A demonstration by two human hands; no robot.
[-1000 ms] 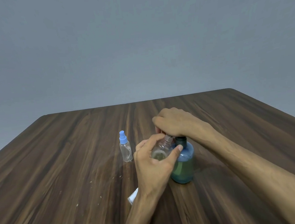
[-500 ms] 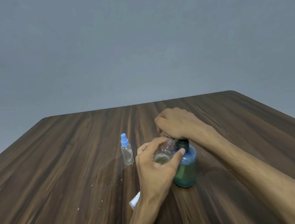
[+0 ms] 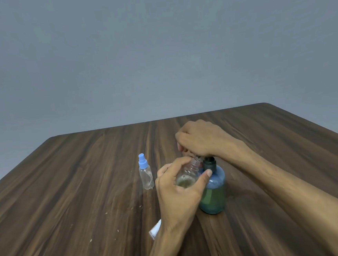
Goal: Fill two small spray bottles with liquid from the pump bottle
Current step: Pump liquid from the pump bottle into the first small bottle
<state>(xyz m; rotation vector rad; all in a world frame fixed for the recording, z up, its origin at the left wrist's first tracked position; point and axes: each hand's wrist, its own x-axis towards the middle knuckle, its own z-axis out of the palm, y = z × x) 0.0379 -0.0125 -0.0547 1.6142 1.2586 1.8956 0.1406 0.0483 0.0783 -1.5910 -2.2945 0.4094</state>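
Brightness: I see dim, even, cool-grey light, no strong source visible.
Shadows: soft and faint on the table (image 3: 86,176), a weak one just right of the pump bottle (image 3: 212,193).
Glare: mild sheen along the wood grain; small highlights on the capped spray bottle (image 3: 146,176).
Sharpness: slightly soft overall; my right hand (image 3: 202,140) looks smeared at the fingers.
Distortion: table edges splay outward, wide-angle.
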